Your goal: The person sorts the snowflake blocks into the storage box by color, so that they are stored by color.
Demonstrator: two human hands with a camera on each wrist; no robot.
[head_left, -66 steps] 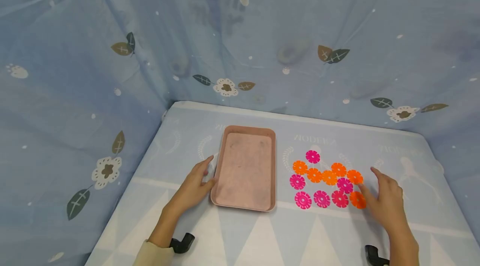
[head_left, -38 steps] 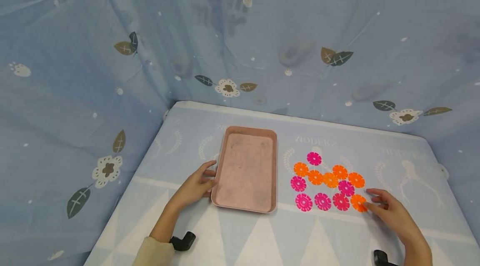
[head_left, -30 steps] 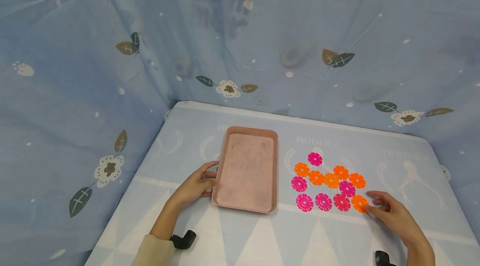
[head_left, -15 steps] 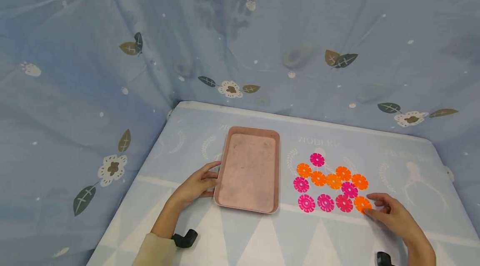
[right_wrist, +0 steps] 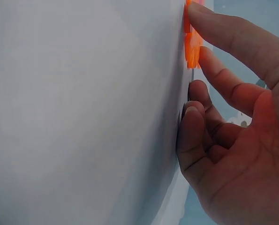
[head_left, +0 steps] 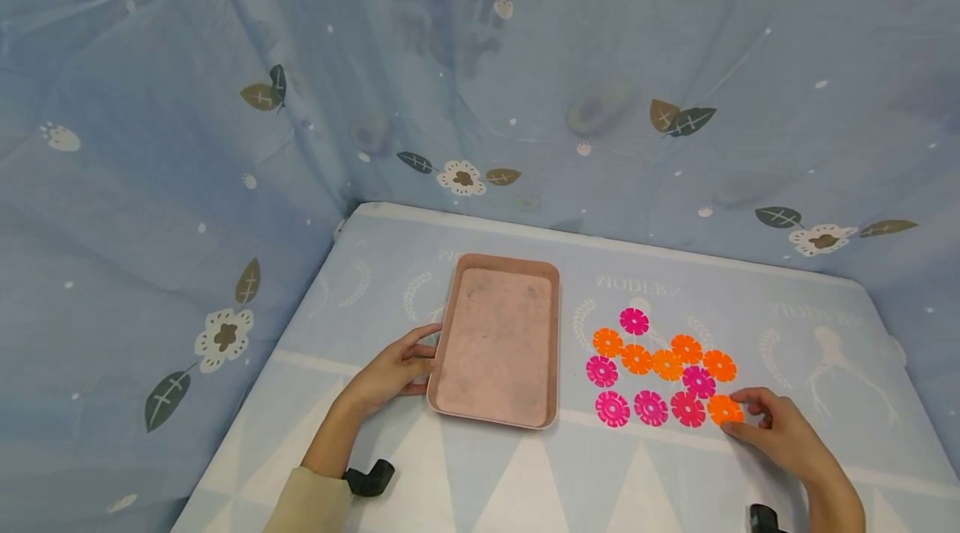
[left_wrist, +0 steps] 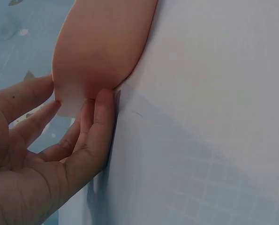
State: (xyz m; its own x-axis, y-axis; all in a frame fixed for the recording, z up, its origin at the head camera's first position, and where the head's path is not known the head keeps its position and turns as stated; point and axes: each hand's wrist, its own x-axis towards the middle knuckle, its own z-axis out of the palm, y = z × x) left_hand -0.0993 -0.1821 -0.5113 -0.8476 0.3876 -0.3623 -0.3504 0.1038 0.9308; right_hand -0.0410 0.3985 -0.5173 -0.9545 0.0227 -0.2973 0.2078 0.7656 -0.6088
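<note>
A pink rectangular tray lies left of several notched interlocking discs in pink and orange. My left hand rests its fingertips against the outside of the tray's left wall; in the left wrist view they meet the wall from its rim down to its base. At the lower right of the group, my right hand pinches the edges of an orange interlocking disc between thumb and index finger. Its other fingers are curled in against the tabletop in the right wrist view.
A pink disc lies at the back of the group, and a row of pink discs runs left of the right hand. Blue patterned cloth stands behind the table. Black wrist mounts show below both hands.
My right hand has come down from above the right-hand discs to the lower right orange disc, its thumb and index finger closing at its edges. My left fingers have settled against the tray's wall.
</note>
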